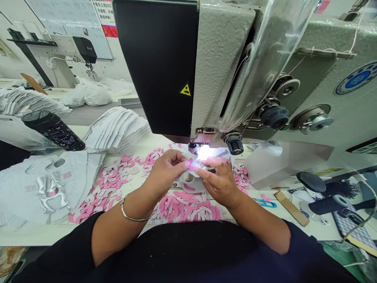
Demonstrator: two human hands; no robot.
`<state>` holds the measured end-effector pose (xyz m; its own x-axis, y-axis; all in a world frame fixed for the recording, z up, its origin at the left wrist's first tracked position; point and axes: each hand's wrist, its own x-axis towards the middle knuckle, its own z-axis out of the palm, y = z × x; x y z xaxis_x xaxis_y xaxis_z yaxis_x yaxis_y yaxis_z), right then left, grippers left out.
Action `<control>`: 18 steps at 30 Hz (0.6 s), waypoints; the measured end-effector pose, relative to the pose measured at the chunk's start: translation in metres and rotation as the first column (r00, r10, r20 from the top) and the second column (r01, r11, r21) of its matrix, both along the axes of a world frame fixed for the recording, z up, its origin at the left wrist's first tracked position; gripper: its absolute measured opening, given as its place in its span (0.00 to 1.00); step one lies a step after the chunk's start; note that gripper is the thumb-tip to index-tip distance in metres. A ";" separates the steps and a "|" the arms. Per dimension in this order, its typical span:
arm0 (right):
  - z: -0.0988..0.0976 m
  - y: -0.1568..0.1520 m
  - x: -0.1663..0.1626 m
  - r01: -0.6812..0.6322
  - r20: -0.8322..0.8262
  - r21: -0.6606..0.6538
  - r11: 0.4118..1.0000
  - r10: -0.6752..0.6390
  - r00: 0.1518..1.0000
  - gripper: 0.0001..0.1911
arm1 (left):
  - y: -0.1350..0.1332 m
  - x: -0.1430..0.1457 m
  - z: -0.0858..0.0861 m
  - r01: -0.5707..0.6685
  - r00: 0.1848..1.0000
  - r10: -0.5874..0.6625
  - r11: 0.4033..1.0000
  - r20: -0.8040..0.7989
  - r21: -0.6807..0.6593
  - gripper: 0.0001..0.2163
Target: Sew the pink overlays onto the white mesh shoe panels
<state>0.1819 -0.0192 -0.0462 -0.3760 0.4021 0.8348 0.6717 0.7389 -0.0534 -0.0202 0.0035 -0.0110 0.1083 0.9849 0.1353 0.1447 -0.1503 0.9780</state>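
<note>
A white perforated mesh fabric panel point(191, 182) lies on the sewing table under the needle area of an industrial sewing machine point(224, 74). My left hand point(166, 173) pinches a small pink fabric piece point(192, 166) against the panel, close to the lit presser foot point(193, 147). My right hand point(219, 182) presses its fingertips onto the same panel from the other side. Many loose pink curved fabric pieces point(185, 207) are scattered just below both wrists. A metal bangle point(135, 214) circles my left wrist.
Stacked white mesh panels point(116, 129) and a black bottle point(53, 131) lie at the left, beside a larger pile of pink pieces point(108, 181). Blue snips point(265, 203), a cardboard strip point(291, 208) and a clear plastic sheet point(282, 165) lie at the right. Another sewing machine point(73, 55) stands behind.
</note>
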 end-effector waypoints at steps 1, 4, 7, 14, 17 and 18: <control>-0.001 0.000 0.000 0.002 -0.001 -0.010 1.000 -0.002 1.000 0.22 | 0.001 0.000 -0.001 0.004 1.000 -0.004 1.000 -0.013 0.002 0.07; -0.003 0.000 0.000 0.020 -0.007 -0.048 0.999 -0.020 1.000 0.21 | 0.003 -0.002 -0.002 0.027 0.997 -0.027 1.000 -0.066 -0.009 0.08; -0.004 -0.001 -0.001 0.042 -0.004 -0.070 0.997 -0.042 0.999 0.20 | 0.004 -0.004 -0.002 0.055 0.993 -0.061 0.997 -0.098 -0.062 0.09; 0.004 -0.003 -0.002 0.029 -0.028 -0.090 0.995 -0.032 0.999 0.16 | 0.007 -0.006 0.012 0.133 0.990 -0.123 0.975 0.066 -0.180 0.18; 0.009 -0.004 0.000 0.014 -0.034 -0.137 0.990 -0.018 0.999 0.15 | 0.009 -0.005 0.019 0.310 0.945 -0.234 0.869 0.230 -0.385 0.18; 0.011 -0.004 0.001 0.009 -0.036 -0.153 0.988 -0.015 0.999 0.15 | 0.010 -0.005 0.020 0.361 0.925 -0.258 0.829 0.279 -0.428 0.16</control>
<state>0.1832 -0.0231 -0.0353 -0.3404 0.5301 0.7766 0.6761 0.7120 -0.1896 -0.0254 0.0138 0.0088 0.4392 0.8553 -0.2750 -0.0386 0.3238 0.9453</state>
